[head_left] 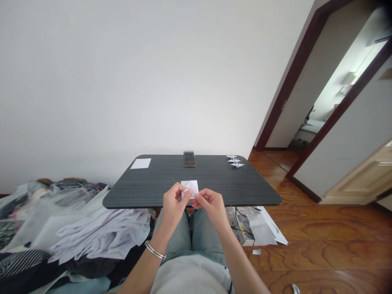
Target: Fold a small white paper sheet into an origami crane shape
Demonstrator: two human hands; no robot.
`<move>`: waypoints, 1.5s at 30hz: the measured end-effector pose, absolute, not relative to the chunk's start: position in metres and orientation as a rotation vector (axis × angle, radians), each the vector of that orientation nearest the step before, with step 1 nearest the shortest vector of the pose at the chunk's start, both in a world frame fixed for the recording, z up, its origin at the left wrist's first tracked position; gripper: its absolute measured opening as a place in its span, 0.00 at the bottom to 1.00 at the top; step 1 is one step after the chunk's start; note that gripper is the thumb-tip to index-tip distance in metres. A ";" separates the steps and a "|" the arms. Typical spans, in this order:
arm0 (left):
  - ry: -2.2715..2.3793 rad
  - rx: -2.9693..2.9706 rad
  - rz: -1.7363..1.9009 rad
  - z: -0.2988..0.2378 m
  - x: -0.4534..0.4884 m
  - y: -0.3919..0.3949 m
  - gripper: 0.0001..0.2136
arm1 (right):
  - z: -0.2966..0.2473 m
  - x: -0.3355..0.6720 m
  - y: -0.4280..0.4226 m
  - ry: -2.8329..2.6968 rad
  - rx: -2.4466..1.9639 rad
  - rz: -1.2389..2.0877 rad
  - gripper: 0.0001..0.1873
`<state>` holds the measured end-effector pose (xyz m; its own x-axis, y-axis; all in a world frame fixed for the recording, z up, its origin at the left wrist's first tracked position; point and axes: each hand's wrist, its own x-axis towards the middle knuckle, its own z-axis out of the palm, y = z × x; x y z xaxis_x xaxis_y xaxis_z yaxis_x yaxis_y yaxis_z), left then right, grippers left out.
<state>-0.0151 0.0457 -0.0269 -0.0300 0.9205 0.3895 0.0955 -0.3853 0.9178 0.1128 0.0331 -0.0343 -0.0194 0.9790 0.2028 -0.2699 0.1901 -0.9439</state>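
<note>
A small folded square of white paper (pixel 191 185) is held up over the near edge of the dark table (pixel 165 175). My left hand (pixel 176 202) pinches its left side, with the thumb lying across the front. At the lower right corner, the thumb and fingers of my right hand (pixel 211 203) are closed on the same paper. Faint crease lines show on its face. The fingers hide its lower edge.
White paper sheets (pixel 141 163) lie at the table's back left. A phone (pixel 189 159) is at the back middle. Several folded paper cranes (pixel 235 161) stand at the back right. Piled clothes and bags (pixel 92 232) lie left of the table; a box (pixel 245 228) is beneath its right side.
</note>
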 end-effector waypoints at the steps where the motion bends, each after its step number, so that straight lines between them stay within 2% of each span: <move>1: 1.104 1.548 1.497 -0.028 -0.015 0.046 0.10 | -0.035 0.112 0.034 -1.127 -0.856 1.205 0.13; 15: 0.874 1.432 1.434 -0.020 -0.020 0.049 0.09 | -0.037 0.114 0.035 -1.119 -0.857 1.186 0.15; 31: 1.028 1.438 1.464 -0.018 -0.016 0.045 0.08 | -0.038 0.113 0.036 -1.108 -0.870 1.203 0.15; 45: 0.956 1.375 1.431 -0.018 -0.011 0.042 0.10 | -0.030 0.109 0.032 -1.135 -0.876 1.126 0.14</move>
<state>-0.0110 0.0418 -0.0184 0.0290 0.9551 0.2948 -0.0935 -0.2911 0.9521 0.1088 0.0320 -0.0301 0.0390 0.9719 0.2322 -0.2244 0.2350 -0.9457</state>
